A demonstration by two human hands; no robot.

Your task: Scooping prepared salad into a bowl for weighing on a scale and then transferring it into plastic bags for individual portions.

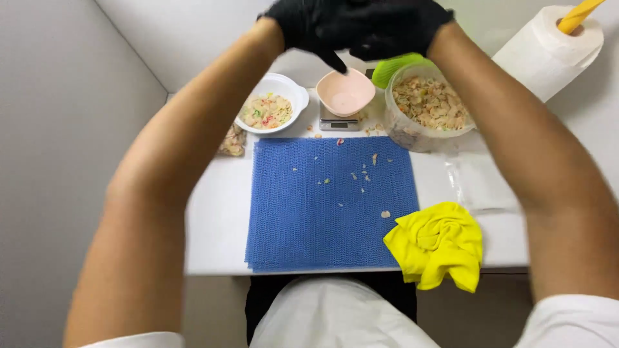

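Both my hands wear black gloves and are raised together at the top of the view, above the table. My left hand (308, 27) and my right hand (393, 24) touch each other, fingers bunched; one finger points down toward an empty pink bowl (346, 91) on a small digital scale (338, 121). Whether anything sits between the fingers is hidden. A white bowl (272, 111) of mixed dry pasta stands left of the scale. A clear tub (427, 106) of the same pasta stands to its right.
A blue mesh mat (332, 203) with scattered pasta bits covers the white table (216, 212). A crumpled yellow cloth (438, 243) lies at the front right, clear plastic bags (482, 183) behind it. A paper towel roll (548, 51) stands far right. Grey walls close in left.
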